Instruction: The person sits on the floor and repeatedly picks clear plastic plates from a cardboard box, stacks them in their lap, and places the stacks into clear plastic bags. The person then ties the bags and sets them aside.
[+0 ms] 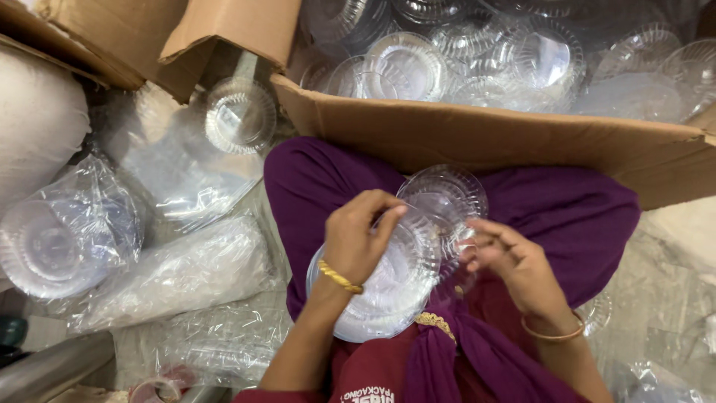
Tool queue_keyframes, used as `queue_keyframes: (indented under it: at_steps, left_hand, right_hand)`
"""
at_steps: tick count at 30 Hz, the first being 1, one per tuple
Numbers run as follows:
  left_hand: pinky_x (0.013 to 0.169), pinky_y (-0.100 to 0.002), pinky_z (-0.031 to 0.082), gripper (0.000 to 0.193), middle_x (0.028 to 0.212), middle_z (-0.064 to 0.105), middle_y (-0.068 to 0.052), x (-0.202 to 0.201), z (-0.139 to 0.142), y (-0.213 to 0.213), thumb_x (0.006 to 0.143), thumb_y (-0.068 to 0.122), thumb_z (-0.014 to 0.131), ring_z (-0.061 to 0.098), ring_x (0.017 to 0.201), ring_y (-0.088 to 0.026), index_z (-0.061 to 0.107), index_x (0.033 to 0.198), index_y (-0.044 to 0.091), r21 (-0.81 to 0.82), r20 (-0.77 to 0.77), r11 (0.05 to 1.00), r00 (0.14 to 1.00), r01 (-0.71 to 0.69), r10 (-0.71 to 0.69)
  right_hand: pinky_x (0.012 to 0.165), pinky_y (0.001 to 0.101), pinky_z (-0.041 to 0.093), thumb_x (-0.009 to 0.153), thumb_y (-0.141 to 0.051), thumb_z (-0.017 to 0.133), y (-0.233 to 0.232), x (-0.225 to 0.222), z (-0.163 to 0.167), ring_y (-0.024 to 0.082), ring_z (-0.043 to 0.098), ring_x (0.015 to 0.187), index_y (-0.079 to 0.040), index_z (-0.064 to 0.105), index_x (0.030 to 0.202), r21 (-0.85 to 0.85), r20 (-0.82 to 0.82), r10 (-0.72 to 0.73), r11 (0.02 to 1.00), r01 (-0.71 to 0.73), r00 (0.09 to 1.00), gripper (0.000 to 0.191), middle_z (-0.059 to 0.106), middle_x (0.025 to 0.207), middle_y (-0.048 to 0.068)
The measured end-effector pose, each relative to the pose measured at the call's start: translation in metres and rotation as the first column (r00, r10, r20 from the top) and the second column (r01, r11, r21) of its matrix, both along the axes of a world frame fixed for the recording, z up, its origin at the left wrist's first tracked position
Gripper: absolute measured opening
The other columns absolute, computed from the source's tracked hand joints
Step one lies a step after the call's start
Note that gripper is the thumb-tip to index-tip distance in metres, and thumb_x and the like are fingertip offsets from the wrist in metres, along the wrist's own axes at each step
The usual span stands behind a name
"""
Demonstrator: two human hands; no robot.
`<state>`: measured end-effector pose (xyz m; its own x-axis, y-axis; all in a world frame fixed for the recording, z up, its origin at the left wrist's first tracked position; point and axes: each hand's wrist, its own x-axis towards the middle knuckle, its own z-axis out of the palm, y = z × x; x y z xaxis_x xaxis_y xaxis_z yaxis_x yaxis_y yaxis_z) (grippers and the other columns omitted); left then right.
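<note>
While the left hand [358, 242] curls its fingers [388, 216] over the rim of a stack of clear plastic lids [380, 287] resting on the purple-clad lap [313, 175], the right hand [514, 261] pinches the edge of a single clear ribbed lid [444, 195] just above that stack, fingers partly bent. Beyond the knees lies an open brown cardboard box [485, 138], long and shallow, filled with loose clear lids [477, 60]. To the left, on the floor, sit crumpled transparent plastic bags [175, 272], one round bagged stack of lids [60, 246], and one lone lid [240, 116] beside a second brown carton flap [231, 26].
</note>
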<state>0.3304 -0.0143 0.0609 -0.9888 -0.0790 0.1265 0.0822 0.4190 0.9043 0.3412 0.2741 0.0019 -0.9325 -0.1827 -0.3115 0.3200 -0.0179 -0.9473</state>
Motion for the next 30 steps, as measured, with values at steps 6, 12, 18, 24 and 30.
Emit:
queue_keyframes:
  at_steps: [6, 12, 18, 24, 30]
  left_hand:
    - [0.075, -0.041, 0.054, 0.030, 0.096, 0.070, -0.011, -0.005, -0.028, -0.001, 0.079, 0.023, 0.080, 0.066, 0.086, -0.029, 0.074, 0.101, 0.004, -0.365, -0.071, 0.931, 0.997, -0.013, -0.014]
    - [0.080, -0.043, 0.054, 0.026, 0.093, 0.066, -0.008, -0.008, -0.046, -0.013, 0.076, 0.018, 0.081, 0.064, 0.089, -0.029, 0.071, 0.098, 0.008, -0.487, 0.196, 0.864, 0.980, 0.130, -0.037]
    - [0.071, -0.042, 0.056, 0.018, 0.085, 0.071, -0.008, -0.005, -0.037, -0.020, 0.081, 0.020, 0.079, 0.070, 0.081, -0.026, 0.071, 0.094, 0.010, -0.374, 0.197, 0.908, 0.973, 0.190, -0.122]
    - [0.063, -0.043, 0.055, 0.026, 0.077, 0.074, -0.009, 0.000, -0.016, -0.035, 0.093, 0.034, 0.069, 0.072, 0.069, -0.027, 0.067, 0.098, 0.008, -0.363, 0.383, 0.909, 0.922, 0.204, -0.055]
    - [0.065, -0.042, 0.054, 0.029, 0.082, 0.071, -0.009, 0.005, -0.015, -0.046, 0.090, 0.037, 0.070, 0.070, 0.071, -0.028, 0.074, 0.097, 0.009, -0.374, 0.323, 0.889, 0.936, 0.265, -0.143]
  right_hand:
    - [0.075, 0.0269, 0.058, 0.103, -0.009, 0.066, 0.016, -0.017, -0.009, 0.015, 0.069, 0.084, 0.005, 0.066, 0.127, 0.318, -0.252, -0.232, 0.897, 0.307, 0.940, 0.028, 0.073, 0.103, 0.014]
    - [0.088, 0.0390, 0.056, 0.092, -0.026, 0.076, 0.020, -0.017, -0.032, 0.031, 0.070, 0.101, 0.006, 0.064, 0.131, 0.857, -0.420, 0.214, 0.413, 0.308, 0.882, 0.051, 0.071, 0.117, 0.020]
    - [0.091, 0.0356, 0.056, 0.094, -0.024, 0.073, -0.023, -0.001, -0.033, 0.026, 0.068, 0.106, -0.002, 0.072, 0.124, 0.669, -0.264, 0.219, 0.743, 0.015, 0.939, 0.037, 0.074, 0.118, 0.017]
    - [0.072, 0.0240, 0.063, 0.092, -0.011, 0.071, -0.054, 0.017, -0.023, 0.013, 0.073, 0.082, -0.003, 0.073, 0.121, 0.360, -0.069, 0.131, 0.928, -0.097, 0.989, 0.030, 0.077, 0.101, 0.013]
    - [0.072, 0.0225, 0.062, 0.097, -0.013, 0.063, -0.044, 0.022, -0.022, 0.010, 0.074, 0.084, -0.004, 0.073, 0.118, 0.389, -0.105, 0.158, 0.915, -0.106, 0.982, 0.025, 0.081, 0.099, 0.009]
